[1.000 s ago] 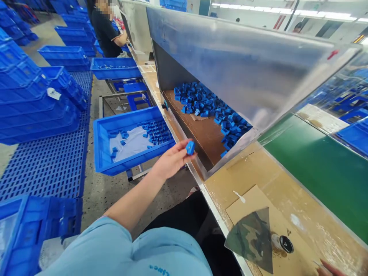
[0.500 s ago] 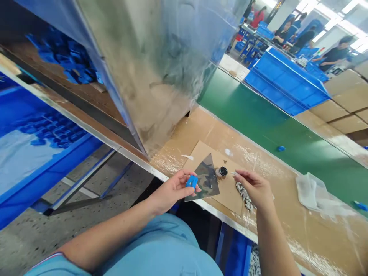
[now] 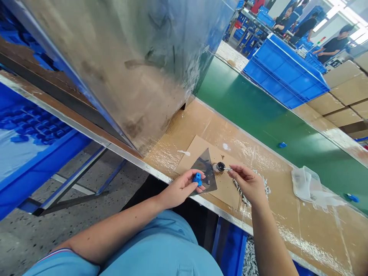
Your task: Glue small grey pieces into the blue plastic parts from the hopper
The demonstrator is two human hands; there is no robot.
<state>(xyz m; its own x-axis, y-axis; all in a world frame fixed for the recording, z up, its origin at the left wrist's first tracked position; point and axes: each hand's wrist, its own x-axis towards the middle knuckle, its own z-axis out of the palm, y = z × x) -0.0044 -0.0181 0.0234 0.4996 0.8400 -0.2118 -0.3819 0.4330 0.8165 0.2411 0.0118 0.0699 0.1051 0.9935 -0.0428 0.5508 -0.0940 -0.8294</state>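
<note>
My left hand [image 3: 181, 188] grips a small blue plastic part [image 3: 197, 179] between fingers and thumb, just above a camouflage-patterned sheet [image 3: 207, 172]. That sheet lies on a cardboard pad [image 3: 199, 149]. My right hand [image 3: 249, 184] pinches a thin pale stick [image 3: 227, 168], and its tip is at the rim of a small black-lidded jar [image 3: 220, 166]. Dark smears mark the cardboard around the jar. A heap of small grey-white pieces [image 3: 238, 188] lies partly hidden under my right hand.
A tall steel hopper [image 3: 120, 76] with blue parts behind it rises at left, above a blue crate [image 3: 34, 161]. Beyond the tan bench [image 3: 178, 130] runs a green belt [image 3: 244, 103] carrying a blue crate [image 3: 284, 76]. Crumpled clear plastic [image 3: 304, 186] lies at right. Co-workers stand far off.
The view has swung right, away from the hopper. My left hand has carried the blue part over to the camouflage sheet. My right hand has entered view and moved its stick to the jar.
</note>
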